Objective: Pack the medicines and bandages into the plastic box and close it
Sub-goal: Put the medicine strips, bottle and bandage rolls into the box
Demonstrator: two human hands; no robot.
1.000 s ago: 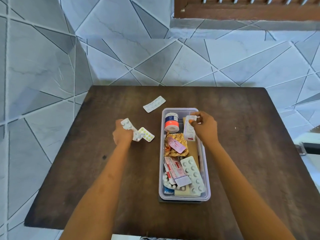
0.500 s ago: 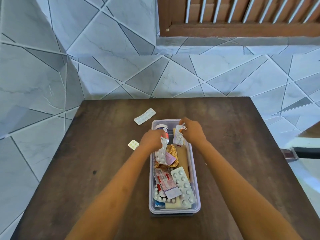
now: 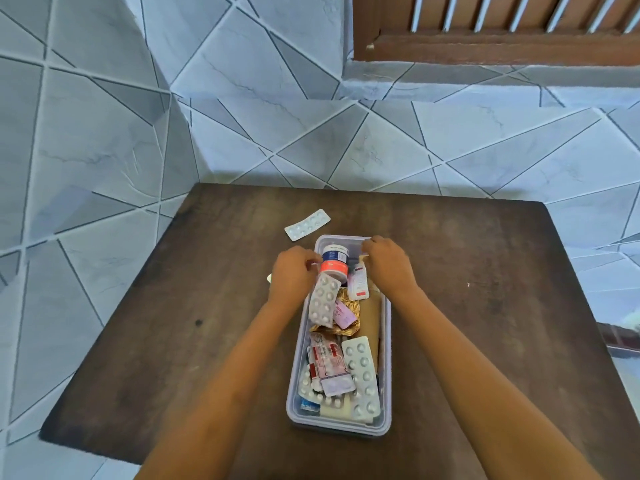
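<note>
A clear plastic box point(image 3: 386, 358) stands open mid-table, filled with blister strips, foil packs and a jar with an orange band point(image 3: 334, 260) at its far end. My left hand point(image 3: 293, 273) is at the box's left rim with curled fingers, and the top of a white blister strip point(image 3: 323, 303) that leans into the box is at its fingertips. My right hand point(image 3: 388, 262) hovers over the far right corner, fingertips at the rim. A white-and-red sachet point(image 3: 358, 286) lies just beneath it. One long blister strip point(image 3: 307, 224) lies on the table beyond the box.
The dark wooden table point(image 3: 485, 306) stands against a tiled wall. The corner of a small blister piece point(image 3: 269, 278) peeks out left of my left hand. No lid is in view. A wooden window frame point(image 3: 502, 46) is at the top right.
My left hand carried the white blister strip from the table's left side into the box. The right hand set the sachet down inside and moved to the far rim. A small blister piece stayed on the table.
</note>
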